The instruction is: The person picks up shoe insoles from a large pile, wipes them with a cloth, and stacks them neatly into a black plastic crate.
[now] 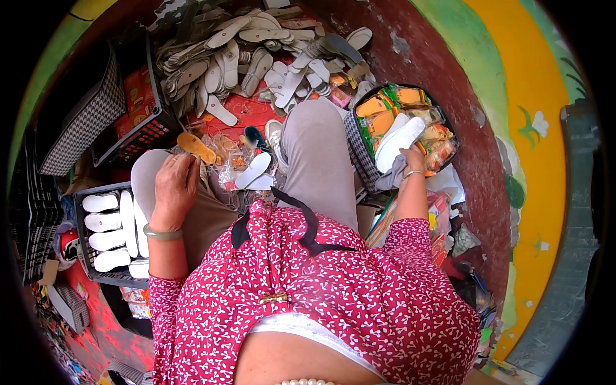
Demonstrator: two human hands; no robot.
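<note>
Over the basket at the right, my right hand [412,158] is closed at the edge of a pair of white insoles [399,142]. A bunched grey cloth [393,178] hangs under the same hand. My left hand [175,188] is above my left knee, its fingers curled down and their tips partly hidden. An orange-tan insole [196,147] lies right beyond those fingertips; whether they grip it I cannot tell. On the floor between my knees, a white insole [253,170] rests among clear plastic bags. The basket [363,151] contains orange insoles in plastic wrapping [410,96].
A large heap of loose white insoles [224,58] covers the far floor. At my left stands a crate [106,277] of white insoles, with a black crate [151,115] and a houndstooth box [90,122] beyond it. A painted wall [475,70] curves along the right.
</note>
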